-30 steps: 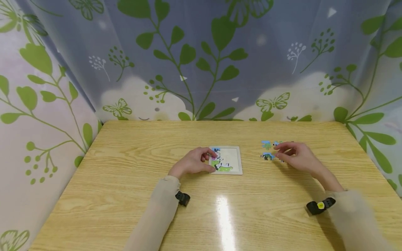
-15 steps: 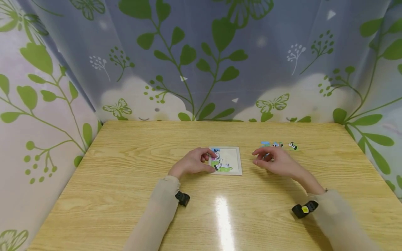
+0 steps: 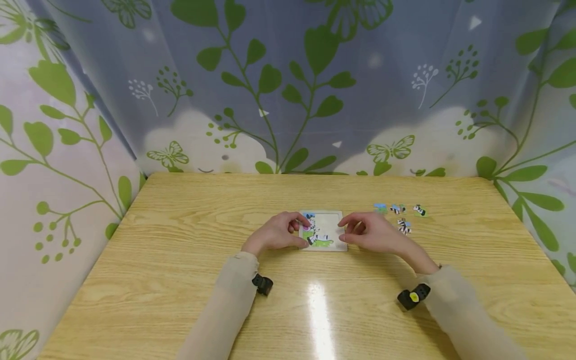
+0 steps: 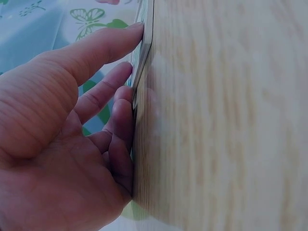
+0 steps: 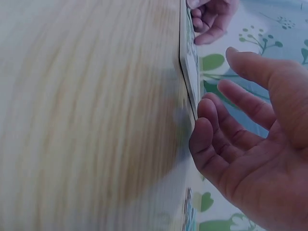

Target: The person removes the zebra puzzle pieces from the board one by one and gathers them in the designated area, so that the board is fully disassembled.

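A square white puzzle tray (image 3: 343, 226) lies flat on the table, with zebra-picture pieces (image 3: 321, 241) set along its left side and bottom. My left hand (image 3: 281, 231) rests at the tray's left edge, thumb on the lower corner and a fingertip higher up on the picture. In the left wrist view its thumb (image 4: 103, 50) lies straight onto the tray's edge. At the tray's right edge is my right hand (image 3: 371, 232); the right wrist view shows its thumb (image 5: 255, 67) apart from loosely bent fingers, with no piece visible between them.
Several loose jigsaw pieces lie to the right: a blue-green one (image 3: 380, 206), two black-and-white ones in the same row, and a striped piece (image 3: 404, 226) nearer. The wooden table (image 3: 189, 210) ends at a leaf-patterned curtain (image 3: 288, 100).
My right hand has moved left from the loose pieces to the tray's right edge, uncovering the striped piece. The left hand and tray have stayed in place.
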The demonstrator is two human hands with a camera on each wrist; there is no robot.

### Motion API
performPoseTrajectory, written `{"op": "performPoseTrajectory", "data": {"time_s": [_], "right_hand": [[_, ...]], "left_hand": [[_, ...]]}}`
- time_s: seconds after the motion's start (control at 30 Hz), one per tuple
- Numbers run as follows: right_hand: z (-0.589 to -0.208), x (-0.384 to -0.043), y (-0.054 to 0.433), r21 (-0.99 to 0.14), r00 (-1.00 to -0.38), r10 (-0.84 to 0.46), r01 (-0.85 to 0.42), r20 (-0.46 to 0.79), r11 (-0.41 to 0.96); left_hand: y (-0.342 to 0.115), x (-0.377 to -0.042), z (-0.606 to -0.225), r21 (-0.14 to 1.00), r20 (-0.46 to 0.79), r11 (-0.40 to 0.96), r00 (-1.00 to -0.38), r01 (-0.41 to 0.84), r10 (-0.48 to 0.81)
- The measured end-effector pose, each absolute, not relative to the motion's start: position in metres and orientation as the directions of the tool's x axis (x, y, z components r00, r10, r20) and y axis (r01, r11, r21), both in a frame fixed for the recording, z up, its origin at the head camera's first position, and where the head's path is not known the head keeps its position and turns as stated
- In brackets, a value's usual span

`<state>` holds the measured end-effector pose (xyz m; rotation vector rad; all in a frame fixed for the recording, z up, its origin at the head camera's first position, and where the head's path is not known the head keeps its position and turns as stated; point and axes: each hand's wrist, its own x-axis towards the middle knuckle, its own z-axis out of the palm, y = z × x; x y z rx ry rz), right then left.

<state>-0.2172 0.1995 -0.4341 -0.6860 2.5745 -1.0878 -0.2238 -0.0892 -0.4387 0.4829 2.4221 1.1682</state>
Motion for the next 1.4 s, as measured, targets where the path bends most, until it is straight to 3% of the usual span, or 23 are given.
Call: {"op": "performPoseTrajectory", "data": {"time_s": [0.4, 0.93, 1.4], "right_hand": [[-0.437, -0.221, 0.175, -0.715, -0.819, -0.571, -0.365, -0.059, 0.596], [-0.443, -0.218, 0.163, -0.676, -0.833, -0.551, -0.378, -0.050, 0.632], [-0.440, -0.218, 0.158, -0.726, -0.840, -0.528, -0.286, -0.124, 0.625]], "left_hand": [[-0.090, -0.224, -0.439, 0.792, -0.215, 0.598, -0.858, 0.126, 0.466], [-0.090, -0.225, -0.438, 0.798, -0.221, 0.591, -0.856, 0.117, 0.467], [-0.087, -0.225, -0.439, 0.800, -0.240, 0.594, -0.861, 0.087, 0.448]]}}
